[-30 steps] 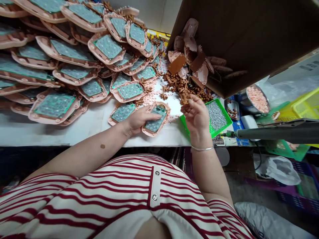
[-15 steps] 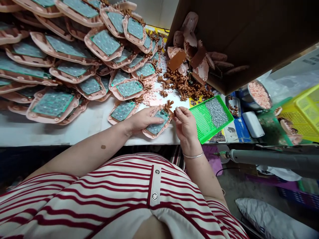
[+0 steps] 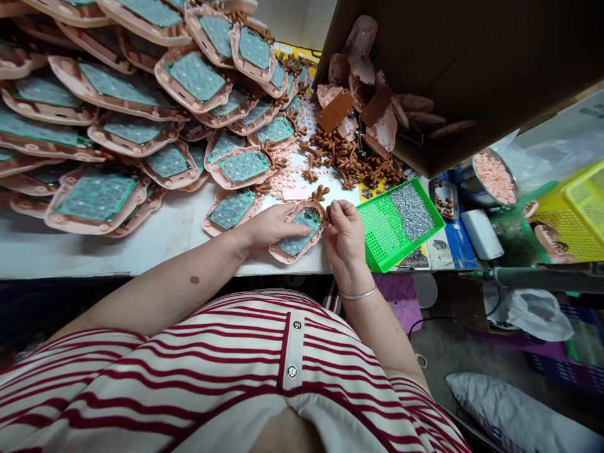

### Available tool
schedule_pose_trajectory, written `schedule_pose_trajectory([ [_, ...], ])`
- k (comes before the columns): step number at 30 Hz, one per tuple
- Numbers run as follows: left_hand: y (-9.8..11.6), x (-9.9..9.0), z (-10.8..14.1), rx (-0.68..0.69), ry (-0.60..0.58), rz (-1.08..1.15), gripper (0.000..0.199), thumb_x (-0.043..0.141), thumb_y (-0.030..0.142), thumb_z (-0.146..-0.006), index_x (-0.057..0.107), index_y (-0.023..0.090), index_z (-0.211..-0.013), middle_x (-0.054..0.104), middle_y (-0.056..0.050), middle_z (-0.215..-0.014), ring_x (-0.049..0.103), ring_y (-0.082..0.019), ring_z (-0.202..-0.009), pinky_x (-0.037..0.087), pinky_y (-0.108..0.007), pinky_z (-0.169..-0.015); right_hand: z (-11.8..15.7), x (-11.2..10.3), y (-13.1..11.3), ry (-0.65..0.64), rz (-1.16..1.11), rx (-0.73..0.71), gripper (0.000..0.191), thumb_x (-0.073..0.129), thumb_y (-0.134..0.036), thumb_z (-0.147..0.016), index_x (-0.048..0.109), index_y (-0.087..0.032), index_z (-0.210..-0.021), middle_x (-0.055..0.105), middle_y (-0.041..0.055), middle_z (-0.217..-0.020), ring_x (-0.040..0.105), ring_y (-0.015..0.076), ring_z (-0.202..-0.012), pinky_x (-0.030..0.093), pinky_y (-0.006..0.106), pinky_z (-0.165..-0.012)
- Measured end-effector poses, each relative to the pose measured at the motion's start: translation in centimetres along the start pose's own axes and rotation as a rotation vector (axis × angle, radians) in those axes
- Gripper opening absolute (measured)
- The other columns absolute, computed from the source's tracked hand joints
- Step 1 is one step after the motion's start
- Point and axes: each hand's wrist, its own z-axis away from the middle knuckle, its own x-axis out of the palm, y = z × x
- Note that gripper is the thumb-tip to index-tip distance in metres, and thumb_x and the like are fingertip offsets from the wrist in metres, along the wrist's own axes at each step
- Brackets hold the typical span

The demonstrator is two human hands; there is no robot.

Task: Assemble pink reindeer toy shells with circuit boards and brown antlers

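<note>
A pink plastic casing half [image 3: 283, 253] with a green circuit board [image 3: 302, 228] in it lies at the table's front edge. My left hand [image 3: 267, 229] is closed on its left side, thumb pressed over the board. From its top sticks a brown antler-shaped piece [image 3: 319, 194]. At the casing's right edge is my right hand [image 3: 345, 229], its thumb and fingers pinched together; whatever is between them is hidden. Just left of my left hand rests another pink casing with a board [image 3: 230, 211]. Beside my right hand stands a green perforated tray [image 3: 377, 229] holding small silvery screws [image 3: 411, 211].
Stacked casings with boards [image 3: 108, 135] fill the left side. Loose brown antler pieces [image 3: 340, 160] lie behind my hands, before a cardboard box [image 3: 438, 69] on its side. Further right are a metal bowl of pink bits [image 3: 494, 177], a yellow basket [image 3: 576, 220] and a grey rod-like tool [image 3: 542, 279].
My right hand has shifted slightly left, closer against the casing's edge. The grey rod-like tool at the right has swung away to the right. My left hand has stayed on the casing.
</note>
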Motion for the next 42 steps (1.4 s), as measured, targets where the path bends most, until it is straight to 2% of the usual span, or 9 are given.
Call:
schedule_pose_trajectory([
  [6, 0.3, 0.1, 0.2, -0.028, -0.012, -0.017, 0.047, 0.082, 0.025, -0.065, 0.064, 0.011, -0.106, 0.072, -0.004, -0.084, 0.065, -0.016, -0.073, 0.052, -0.029, -0.074, -0.4, -0.6, 1.5, 0.023, 0.171, -0.216, 0.037, 0.086, -0.040, -0.063, 0.058, -0.025, -0.081, 0.057, -0.0058, -0.077, 0.053, 0.0084, -0.071, 0.046, 0.022, -0.068],
  [11, 0.3, -0.5, 0.3, -0.055, -0.077, -0.021, 0.039, 0.081, 0.025, -0.064, 0.065, 0.010, -0.096, 0.072, -0.006, -0.084, 0.065, -0.017, -0.073, 0.051, -0.030, -0.073, -0.3, -0.8, 0.5, -0.053, 0.150, -0.055, 0.038, 0.085, -0.043, -0.063, 0.057, -0.025, -0.082, 0.059, -0.0048, -0.078, 0.055, 0.0100, -0.071, 0.050, 0.025, -0.072],
  [17, 0.1, -0.6, 0.3, -0.062, -0.129, -0.133, 0.031, 0.076, 0.024, -0.068, 0.067, 0.011, -0.095, 0.073, -0.006, -0.086, 0.067, -0.019, -0.080, 0.051, -0.031, -0.078, -0.3, -1.0, -1.8, -0.233, 0.202, 0.019, 0.042, 0.087, -0.038, -0.063, 0.069, -0.028, -0.099, 0.070, -0.0010, -0.099, 0.064, 0.0133, -0.089, 0.054, 0.030, -0.086],
  [21, 0.1, -0.2, 0.4, -0.064, -0.133, -0.188, 0.028, 0.074, 0.024, -0.070, 0.066, 0.012, -0.095, 0.072, -0.005, -0.087, 0.066, -0.017, -0.077, 0.050, -0.030, -0.077, -0.3, -0.8, -1.4, -0.245, 0.317, 0.041, 0.036, 0.086, -0.045, -0.064, 0.070, -0.026, -0.089, 0.070, -0.0019, -0.086, 0.063, 0.0132, -0.078, 0.056, 0.031, -0.078],
  [26, 0.0, 0.0, 0.5, -0.052, -0.112, -0.216, 0.026, 0.073, 0.024, -0.071, 0.064, 0.013, -0.093, 0.070, -0.003, -0.083, 0.065, -0.017, -0.074, 0.049, -0.029, -0.072, -0.2, -1.1, -1.6, -0.292, 0.544, -0.175, 0.029, 0.083, -0.044, -0.070, 0.067, -0.024, -0.085, 0.065, -0.0027, -0.081, 0.057, 0.0107, -0.072, 0.049, 0.027, -0.069],
  [29, -0.2, 0.0, 0.5, -0.068, -0.106, -0.239, 0.026, 0.072, 0.025, -0.071, 0.064, 0.013, -0.093, 0.070, -0.003, -0.083, 0.064, -0.016, -0.074, 0.049, -0.028, -0.071, -0.4, -1.4, -1.8, -0.356, 0.582, -0.130, 0.029, 0.080, -0.044, -0.072, 0.065, -0.023, -0.085, 0.063, -0.0028, -0.076, 0.054, 0.0108, -0.068, 0.046, 0.029, -0.067],
  [32, -0.3, -0.1, 0.5, -0.056, -0.102, -0.259, 0.028, 0.072, 0.027, -0.071, 0.063, 0.013, -0.093, 0.069, -0.003, -0.084, 0.063, -0.017, -0.075, 0.049, -0.029, -0.072, -0.6, -1.3, -1.7, -0.285, 0.626, -0.132, 0.027, 0.076, -0.044, -0.076, 0.062, -0.022, -0.085, 0.061, -0.0020, -0.075, 0.053, 0.0122, -0.067, 0.046, 0.031, -0.068],
  [39, -0.2, -0.3, 0.6, 0.020, -0.048, -0.400, 0.032, 0.071, 0.029, -0.070, 0.066, 0.013, -0.097, 0.069, -0.003, -0.091, 0.063, -0.020, -0.085, 0.048, -0.031, -0.079, 0.8, -0.7, -2.2, -0.357, 1.019, -0.548, 0.003, 0.064, -0.028, -0.084, 0.063, -0.025, -0.084, 0.061, 0.0032, -0.083, 0.053, 0.0185, -0.079, 0.045, 0.039, -0.082],
  [42, -0.2, -0.4, 0.6, 0.008, -0.068, -0.420, 0.031, 0.072, 0.029, -0.070, 0.065, 0.014, -0.096, 0.069, -0.003, -0.088, 0.063, -0.019, -0.081, 0.048, -0.030, -0.076, 1.0, -0.9, -1.9, -0.279, 0.894, -0.433, 0.009, 0.069, -0.032, -0.081, 0.062, -0.025, -0.081, 0.061, 0.0018, -0.079, 0.053, 0.0173, -0.075, 0.046, 0.036, -0.076],
])
